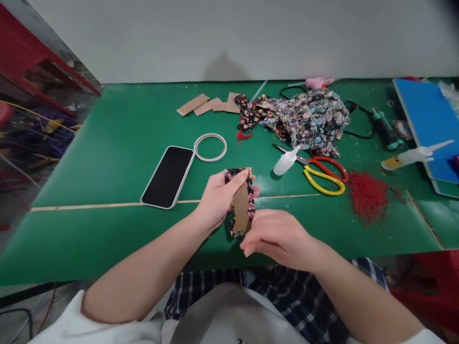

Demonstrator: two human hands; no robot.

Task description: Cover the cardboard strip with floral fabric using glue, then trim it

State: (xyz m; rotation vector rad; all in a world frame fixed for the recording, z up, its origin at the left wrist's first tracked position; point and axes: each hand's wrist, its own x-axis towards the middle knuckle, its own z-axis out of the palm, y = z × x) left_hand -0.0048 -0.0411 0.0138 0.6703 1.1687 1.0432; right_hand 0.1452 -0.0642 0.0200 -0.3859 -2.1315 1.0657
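Note:
My left hand (217,198) grips a cardboard strip edged with dark floral fabric (241,208); the thumb presses on its upper end and the fingers are behind it. The bare brown cardboard faces up, with fabric folded over its edges. At its lower right edge is my right hand (278,234), fingers curled and drawn together. Whether they pinch the fabric edge is hidden. Beyond the hands, a small white glue bottle (284,163) leans by scissors (324,174) with one red and one yellow handle.
On the green table (118,124) lie a phone (168,177), a tape ring (210,147), cardboard pieces (193,104), crumpled floral fabric (311,117) and red threads (367,196). At right are a yellow-labelled bottle (405,157) and a blue board (430,124). A white wall (244,38) stands behind.

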